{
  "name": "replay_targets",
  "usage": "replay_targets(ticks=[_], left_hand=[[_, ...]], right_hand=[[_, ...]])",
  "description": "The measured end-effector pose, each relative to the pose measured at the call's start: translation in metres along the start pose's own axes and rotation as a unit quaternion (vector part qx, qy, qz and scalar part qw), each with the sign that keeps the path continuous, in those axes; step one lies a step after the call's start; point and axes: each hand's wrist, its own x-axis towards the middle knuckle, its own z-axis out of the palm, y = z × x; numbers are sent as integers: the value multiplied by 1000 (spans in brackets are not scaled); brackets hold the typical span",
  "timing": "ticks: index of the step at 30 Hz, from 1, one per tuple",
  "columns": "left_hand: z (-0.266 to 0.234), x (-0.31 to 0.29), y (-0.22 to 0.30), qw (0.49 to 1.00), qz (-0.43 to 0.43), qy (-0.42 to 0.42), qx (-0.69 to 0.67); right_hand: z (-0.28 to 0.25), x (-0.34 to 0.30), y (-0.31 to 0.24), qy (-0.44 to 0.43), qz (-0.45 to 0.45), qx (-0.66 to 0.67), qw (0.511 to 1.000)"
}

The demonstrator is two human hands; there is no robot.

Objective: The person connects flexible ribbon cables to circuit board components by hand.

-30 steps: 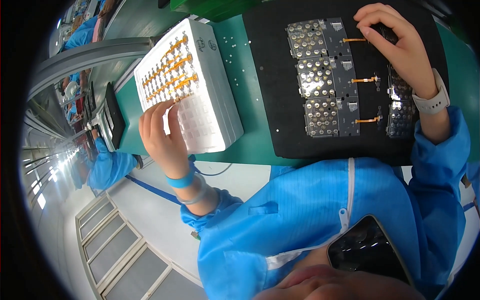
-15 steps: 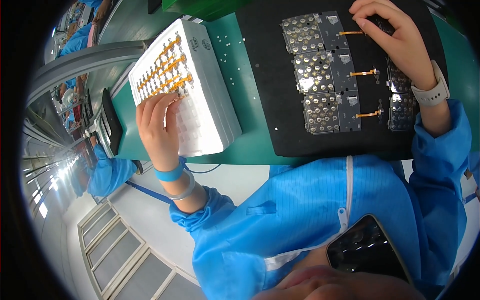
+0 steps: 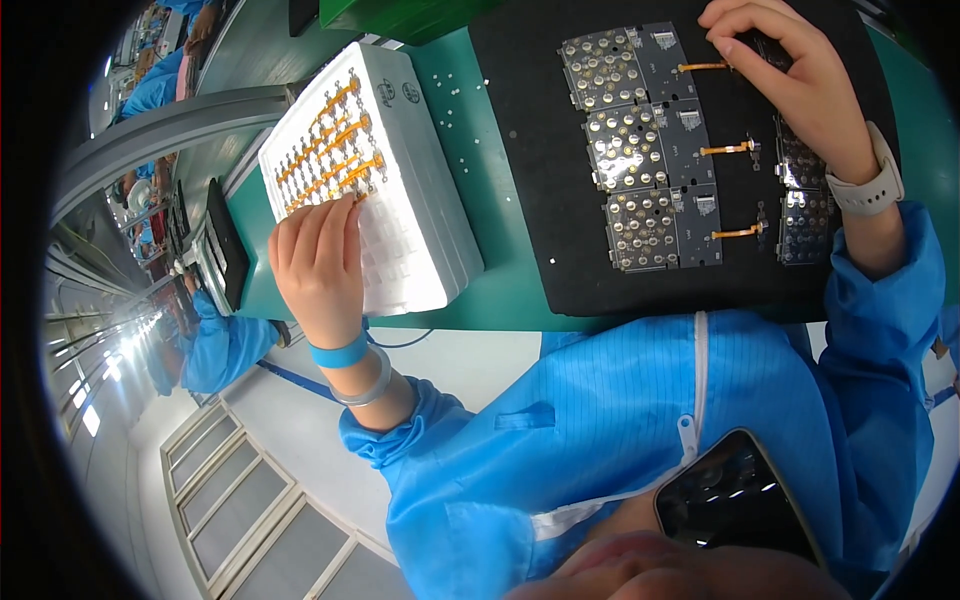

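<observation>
My left hand (image 3: 318, 255) is over a white foam tray (image 3: 425, 225), fingertips pinched on an orange flex cable (image 3: 360, 196) that shows only in part. Beyond them, several rows of orange flex cables (image 3: 335, 125) with small metal ends lie in the tray. On the right, my right hand (image 3: 795, 85) is above the far side of a black mat (image 3: 530, 190), its fingers curled together. Whether they hold anything is hidden. One orange flex cable (image 3: 702, 67) runs from the far circuit board (image 3: 605, 68) toward that hand. Nearer me lie the middle board (image 3: 625, 145) and the near board (image 3: 645, 230), each with an orange cable.
Small white pieces (image 3: 450, 122) are scattered on the green table (image 3: 490, 235). More dark boards (image 3: 803, 225) lie at the mat's right. A green bin (image 3: 400, 15) stands at the back, and a grey curved bar (image 3: 170, 125) crosses the left. Other people in blue (image 3: 215, 355) are farther left.
My left hand has turned slightly and its fingers have drawn closer together at the cable in the tray. The right hand has hardly moved.
</observation>
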Motion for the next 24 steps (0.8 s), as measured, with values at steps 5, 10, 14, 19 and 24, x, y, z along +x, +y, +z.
replay_targets(ticks=[5,10,14,19,24], left_hand=[[0,1,3,1000,-7,3,5],[1,-3,4,999,-31,26,1],[-9,-7,7,984,-144,77,-72],[-37,4,44,861,-291,171,-381],[-44,57,105,767,-166,111,-610]], right_hand=[[0,0,0,-6,11,10,1000],[-2,0,1,-3,11,8,1000],[0,-1,2,2,6,17,1000],[1,-2,6,19,-22,44,999],[-4,-6,-9,78,27,140,987]])
